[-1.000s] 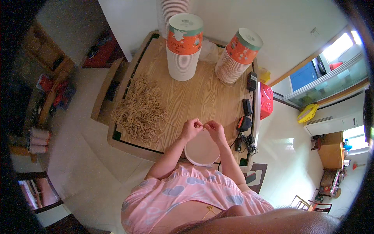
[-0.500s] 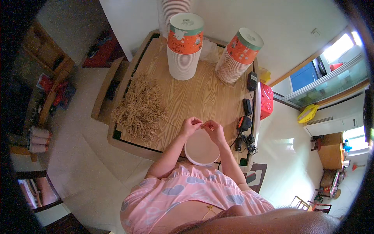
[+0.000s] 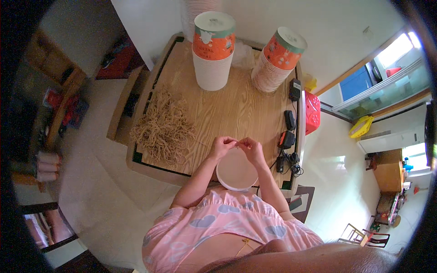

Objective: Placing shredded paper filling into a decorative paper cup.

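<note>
At the far rim of a white paper bucket [image 3: 237, 170], my two hands meet with fingertips pinched together. My left hand [image 3: 223, 146] is closed on a thin tan cord, most of it hidden by the fingers. Close beside it, my right hand [image 3: 251, 148] pinches too, apparently on the same cord at the rim. The bucket's open mouth faces up, near the table edge against my body. Left of my hands lies a tangled heap of tan cords [image 3: 165, 129].
Two upside-down stacks of buckets, a taller stack [image 3: 213, 52] and a leaning stack [image 3: 278, 61], stand at the back of the wood-grain table [image 3: 227, 107]. Black power adapters [image 3: 287, 140] with cables line the right edge. A red plastic stool [image 3: 312, 113] is beyond it.
My hands stay pinched at the bucket's rim, with only slight finger movement. The view has shifted a little.
</note>
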Tool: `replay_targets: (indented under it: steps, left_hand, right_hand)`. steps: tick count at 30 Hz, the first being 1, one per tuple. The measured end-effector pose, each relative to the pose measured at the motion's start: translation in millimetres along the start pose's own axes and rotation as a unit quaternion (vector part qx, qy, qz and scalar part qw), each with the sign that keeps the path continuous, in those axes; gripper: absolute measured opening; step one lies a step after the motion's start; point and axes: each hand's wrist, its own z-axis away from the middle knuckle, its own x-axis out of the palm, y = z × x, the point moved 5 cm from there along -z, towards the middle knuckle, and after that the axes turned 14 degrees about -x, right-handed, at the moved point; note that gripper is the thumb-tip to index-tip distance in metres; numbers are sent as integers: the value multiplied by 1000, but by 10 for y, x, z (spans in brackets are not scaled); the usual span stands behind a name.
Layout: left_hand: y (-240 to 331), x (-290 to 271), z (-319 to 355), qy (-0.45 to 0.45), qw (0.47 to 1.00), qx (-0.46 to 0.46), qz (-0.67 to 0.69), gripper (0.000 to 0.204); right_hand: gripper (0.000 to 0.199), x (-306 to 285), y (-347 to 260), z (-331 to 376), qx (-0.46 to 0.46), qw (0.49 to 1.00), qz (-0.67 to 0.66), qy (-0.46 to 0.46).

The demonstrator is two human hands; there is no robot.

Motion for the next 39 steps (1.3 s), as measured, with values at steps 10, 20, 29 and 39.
replay_targets:
  steps: [10, 20, 29, 39]
  left_hand:
    - [2, 3, -11, 16, 1000, 19, -15, 10]
    - [-2, 26, 15, 1, 1000, -5, 22, 16]
    - [33, 12, 45, 36, 999, -4, -9, 10]
    - [75, 15, 82, 12, 1000, -24, -15, 9]
  right_hand:
    - [8, 6, 9, 22, -7, 1000, -6, 11]
    - [9, -49, -54, 4, 8, 1000, -9, 13]
    - [8, 0, 28, 26, -16, 999, -21, 36]
    - [7, -3, 13, 31, 0, 1000, 12, 25]
